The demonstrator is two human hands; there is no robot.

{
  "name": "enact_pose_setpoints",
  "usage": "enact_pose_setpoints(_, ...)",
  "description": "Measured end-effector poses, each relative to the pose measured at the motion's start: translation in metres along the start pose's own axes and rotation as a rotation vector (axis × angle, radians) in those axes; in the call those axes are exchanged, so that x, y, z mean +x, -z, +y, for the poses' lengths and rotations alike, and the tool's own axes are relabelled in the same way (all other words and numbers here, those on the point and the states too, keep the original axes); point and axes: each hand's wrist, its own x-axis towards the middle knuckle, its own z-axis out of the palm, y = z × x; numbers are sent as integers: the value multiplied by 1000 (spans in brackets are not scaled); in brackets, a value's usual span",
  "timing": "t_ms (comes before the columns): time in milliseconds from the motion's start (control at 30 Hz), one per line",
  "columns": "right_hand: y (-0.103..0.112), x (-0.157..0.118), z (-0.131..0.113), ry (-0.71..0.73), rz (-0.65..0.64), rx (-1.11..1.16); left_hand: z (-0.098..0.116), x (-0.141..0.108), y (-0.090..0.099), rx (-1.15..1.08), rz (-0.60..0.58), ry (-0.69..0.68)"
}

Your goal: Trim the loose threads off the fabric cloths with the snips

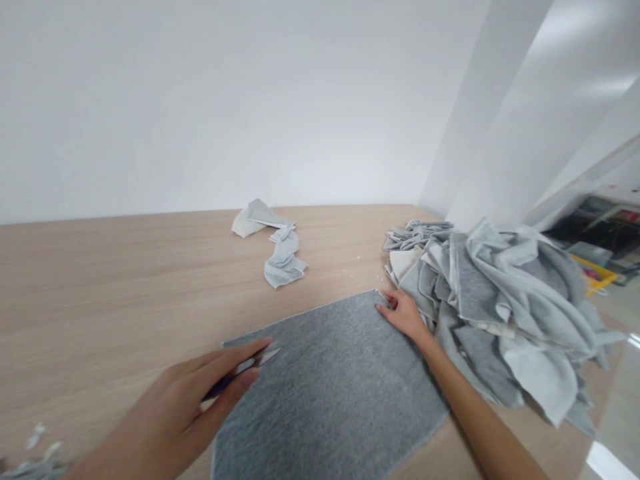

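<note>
table (150, 280): one, wood-toned. heap of cloths (525, 287): one, beyond the right forearm; pieces uncountable. grey cloth (325, 380): one, flat between the hands; near edge out of frame, long axis untellable; far right corner nearer the right hand. loose pieces (284, 257): apparently two. left hand (175, 393): clamped on tool. right hand (405, 317): fingertips at that corner; cannot tell if pinching. bladed tool (245, 365): one, angled over cloth.

Left hand (193, 390) grips, left of the right hand (404, 315), whose forearm (473, 407) slants forward, thumb (387, 312) and forefinger (392, 296) parted
</note>
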Motion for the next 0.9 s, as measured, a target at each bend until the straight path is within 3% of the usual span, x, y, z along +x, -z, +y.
enact_pose_setpoints(133,-4,10,-1,-57,28,4,36,53,-27,33,-191,-125)
enact_pose_setpoints(333,-10,25,-6,-33,-9,25,65,114,-69,-7,-195,-204)
enact_pose_setpoints(633,-14,44,-6,7,-22,94,75,191,-157,-27,-213,-237)
enact_pose_setpoints(767,-21,46,-7,33,-18,105,73,219,-178,-48,-184,-214)
enact_pose_setpoints(900,-24,46,-4,44,-36,136,72,222,-193,-80,-157,-207)
